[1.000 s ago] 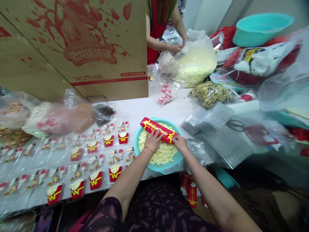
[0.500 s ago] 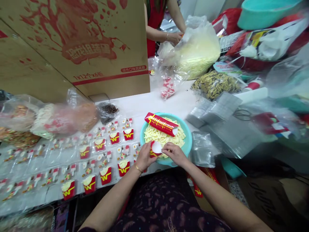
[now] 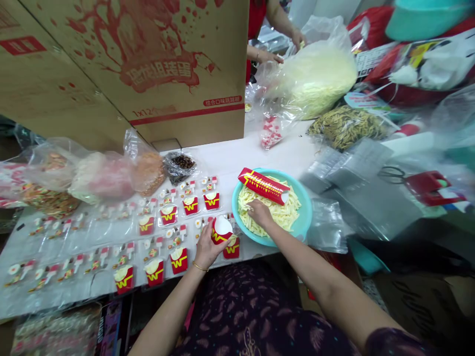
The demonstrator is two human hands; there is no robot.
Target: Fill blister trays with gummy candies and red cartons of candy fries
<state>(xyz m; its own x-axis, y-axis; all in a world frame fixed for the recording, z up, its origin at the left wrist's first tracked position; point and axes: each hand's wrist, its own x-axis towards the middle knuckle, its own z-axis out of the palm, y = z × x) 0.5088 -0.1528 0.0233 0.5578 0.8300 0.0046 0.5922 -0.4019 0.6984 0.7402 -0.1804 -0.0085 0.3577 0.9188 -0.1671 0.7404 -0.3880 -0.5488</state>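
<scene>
**Across the White Table (image 3: 218, 153), We Worked Bare-Handed**

Largest of what stood on the table was a printed cardboard box (image 3: 166, 113), upright at the back. Beyond its right edge, a co-worker in red (image 3: 256, 20) had both hands by a bulky clear bag (image 3: 322, 74) of pale strips.

Nearer us sat a turquoise basin (image 3: 307, 207), and across its far side lay a nested stack of red cartons (image 3: 261, 185), on top of the pale sticks (image 3: 284, 217) that filled it.

Our left hand (image 3: 206, 247) was just outside the basin, thumb and fingers wrapped around a single red carton (image 3: 221, 230), which tilted with its white mouth showing. Our right hand (image 3: 260, 215) reached into the basin, its fingers curled narrowly among the sticks and touching them; we could not tell whether it had gripped any.

To our left, rows of clear packets (image 3: 178, 260) covered the table, several with small filled cartons inside, one partly behind our left hand. Smallest was the thin bracelet (image 3: 200, 267) at our left wrist.
</scene>
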